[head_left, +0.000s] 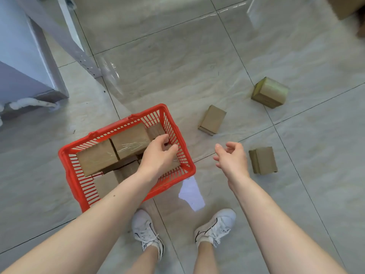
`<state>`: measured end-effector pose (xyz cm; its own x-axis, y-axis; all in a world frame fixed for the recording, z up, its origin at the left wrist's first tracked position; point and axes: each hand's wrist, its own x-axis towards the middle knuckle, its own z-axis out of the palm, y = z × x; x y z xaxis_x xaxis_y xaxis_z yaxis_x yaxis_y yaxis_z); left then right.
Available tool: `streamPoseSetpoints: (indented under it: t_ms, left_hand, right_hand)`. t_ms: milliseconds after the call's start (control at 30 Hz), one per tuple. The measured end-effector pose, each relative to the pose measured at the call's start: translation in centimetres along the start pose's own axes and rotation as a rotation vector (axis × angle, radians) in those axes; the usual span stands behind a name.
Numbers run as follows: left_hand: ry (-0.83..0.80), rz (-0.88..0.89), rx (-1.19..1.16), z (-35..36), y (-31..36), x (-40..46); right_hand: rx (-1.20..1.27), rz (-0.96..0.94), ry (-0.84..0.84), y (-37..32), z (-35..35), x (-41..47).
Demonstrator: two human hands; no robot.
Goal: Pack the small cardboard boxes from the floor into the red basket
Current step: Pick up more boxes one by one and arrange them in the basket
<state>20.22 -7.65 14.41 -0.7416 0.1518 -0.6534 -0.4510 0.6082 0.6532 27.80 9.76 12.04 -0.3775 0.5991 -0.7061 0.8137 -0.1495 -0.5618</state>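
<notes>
The red basket (69, 175) stands on the tiled floor in front of my feet and holds several small cardboard boxes, two taped ones (130, 142) on top. My left hand (158, 155) hovers over the basket's right side, fingers spread, holding nothing. My right hand (232, 159) hangs open above the floor to the right of the basket, fingers loosely curled. Three small cardboard boxes lie on the floor: one (263, 160) just right of my right hand, one (212, 119) beyond it, and one (269, 92) farther right.
A grey metal frame leg (87, 62) and a pale cabinet (23, 56) stand at the upper left. A larger cardboard box (347, 6) shows at the top right corner. My white shoes (146, 230) stand just behind the basket.
</notes>
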Motion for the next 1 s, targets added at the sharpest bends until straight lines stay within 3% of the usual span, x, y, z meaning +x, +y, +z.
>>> streamPoseSetpoints:
  t_ms: [500, 1000]
  left_hand:
    - [-0.007, -0.018, 0.003, 17.7, 10.0, 0.7]
    - [-0.054, -0.005, 0.002, 22.5, 20.6, 11.0]
  right_hand:
    - [-0.031, 0.017, 0.038, 0.8, -18.6, 10.6]
    - [0.025, 0.002, 0.141, -7.7, -24.1, 22.5]
